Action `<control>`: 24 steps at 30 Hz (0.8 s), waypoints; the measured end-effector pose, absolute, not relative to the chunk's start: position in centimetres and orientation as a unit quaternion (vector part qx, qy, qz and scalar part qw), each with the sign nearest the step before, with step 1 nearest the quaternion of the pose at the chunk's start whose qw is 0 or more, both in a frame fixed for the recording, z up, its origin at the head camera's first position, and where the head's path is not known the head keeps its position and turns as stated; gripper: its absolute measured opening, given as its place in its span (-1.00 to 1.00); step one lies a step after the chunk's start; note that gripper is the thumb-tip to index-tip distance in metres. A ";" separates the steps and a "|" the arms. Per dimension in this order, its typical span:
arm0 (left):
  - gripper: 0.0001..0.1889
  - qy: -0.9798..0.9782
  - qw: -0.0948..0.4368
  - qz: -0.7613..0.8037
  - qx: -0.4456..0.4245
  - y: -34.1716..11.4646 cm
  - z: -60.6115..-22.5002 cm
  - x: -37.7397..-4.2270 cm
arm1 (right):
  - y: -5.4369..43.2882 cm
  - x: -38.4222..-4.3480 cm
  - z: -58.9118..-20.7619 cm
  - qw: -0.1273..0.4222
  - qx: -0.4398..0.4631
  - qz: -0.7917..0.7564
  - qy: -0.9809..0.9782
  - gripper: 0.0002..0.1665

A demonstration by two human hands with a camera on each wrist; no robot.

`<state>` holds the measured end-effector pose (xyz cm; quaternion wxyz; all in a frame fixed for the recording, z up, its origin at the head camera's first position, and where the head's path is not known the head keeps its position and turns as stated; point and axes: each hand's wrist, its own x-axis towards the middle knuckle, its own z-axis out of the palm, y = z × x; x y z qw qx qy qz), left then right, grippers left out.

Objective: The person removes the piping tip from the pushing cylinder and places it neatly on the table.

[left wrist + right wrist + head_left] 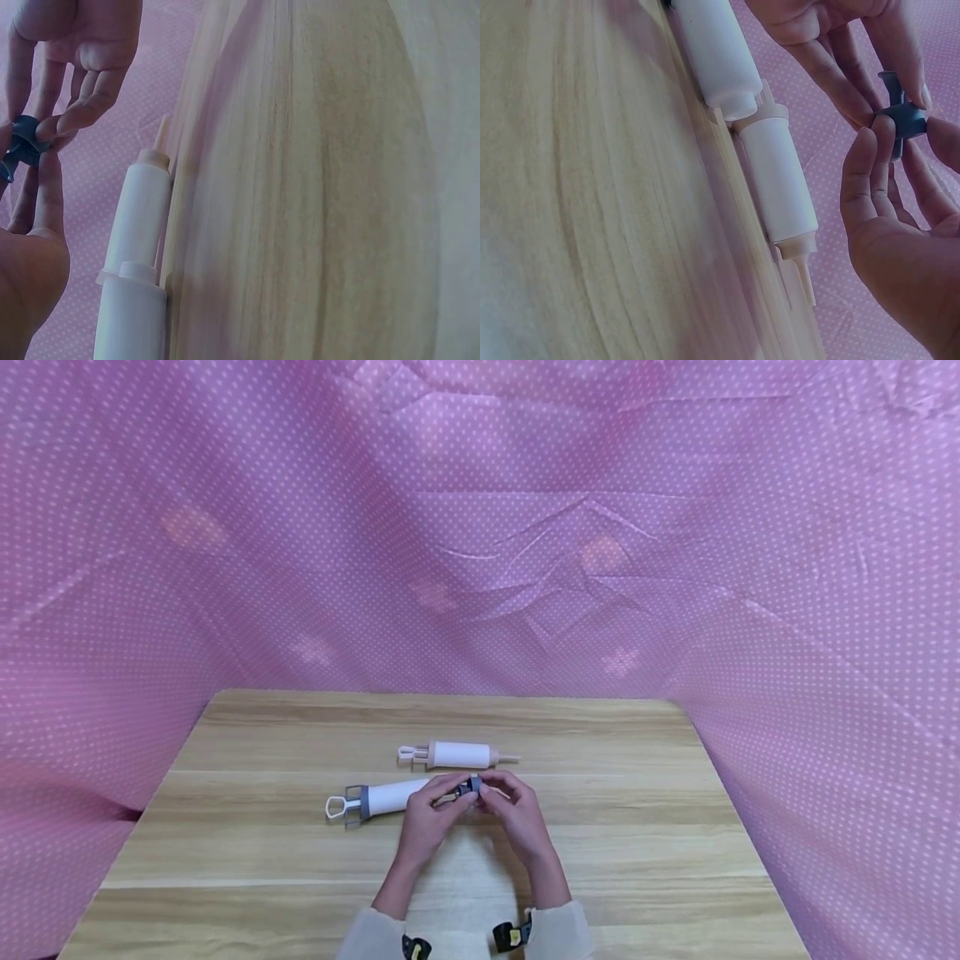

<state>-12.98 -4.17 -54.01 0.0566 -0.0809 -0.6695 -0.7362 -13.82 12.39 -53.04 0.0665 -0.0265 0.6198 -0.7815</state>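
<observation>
Blue-grey plastic fitting (909, 120) sits midway between the table's (637, 835) left and right edges, the left hand (426, 825) and right hand (522, 820) each pinching it in nearly closed thumb and fingertips. Left of them lies the grey-trimmed plunger syringe (392, 797), its long axis running from near the left edge towards the fitting; the left hand is nearer. Towards the far edge lies a pink-trimmed plunger syringe (461, 754)
</observation>
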 end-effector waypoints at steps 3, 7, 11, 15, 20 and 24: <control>-0.63 -0.671 0.057 -0.734 -0.083 -4.2 -54.0 -13.1 | 12.3 -13.8 -53.0 0.065 -0.026 -0.783 0.618 -0.65; -0.64 -0.669 0.058 -0.736 -0.084 -4.1 -53.9 -13.3 | 12.3 -13.9 -53.0 0.065 -0.027 -0.781 0.621 -0.65; -0.68 -0.666 0.057 -0.740 -0.080 -4.0 -53.9 -13.5 | 12.4 -14.1 -53.0 0.062 -0.028 -0.778 0.625 -0.63; -0.68 -0.674 0.052 -0.733 -0.078 -3.9 -53.9 -13.6 | 12.6 -14.2 -53.0 0.061 -0.031 -0.777 0.626 -0.63; -0.68 -0.690 0.045 -0.718 -0.078 -4.0 -53.1 -13.4 | 12.8 -14.2 -53.0 0.062 -0.034 -0.773 0.630 -0.63; -0.68 -0.701 0.057 -0.706 -0.086 -4.0 -51.6 -12.9 | 13.1 -14.3 -53.0 0.059 -0.031 -0.772 0.632 -0.64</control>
